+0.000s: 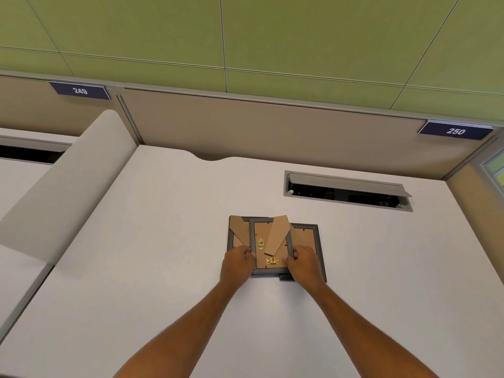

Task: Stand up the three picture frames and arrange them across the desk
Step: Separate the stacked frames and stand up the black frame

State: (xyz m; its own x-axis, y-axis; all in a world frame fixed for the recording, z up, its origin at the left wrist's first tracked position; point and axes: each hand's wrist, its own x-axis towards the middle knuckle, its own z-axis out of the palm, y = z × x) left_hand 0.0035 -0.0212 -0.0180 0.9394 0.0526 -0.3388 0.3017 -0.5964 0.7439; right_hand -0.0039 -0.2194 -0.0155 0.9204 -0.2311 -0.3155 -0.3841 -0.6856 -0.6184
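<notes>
Fingers of the left hand [236, 264] pinch the left edge of the top picture frame [270, 246], and those of the right hand [305, 264] clamp its right edge. It lies face down, brown backing and gold hangers up, its cardboard stand [276, 234] swung out. Two more frames, one to the left [234, 236] and one to the right [308, 236], lie flat beneath it, mid-table [163, 241], nearer the far edge with its open cable hatch [346, 190].

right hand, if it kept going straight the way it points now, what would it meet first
The right hand grips the top picture frame pointing up-left, so it would likely meet that frame's cardboard stand first; depth is unclear.
</notes>
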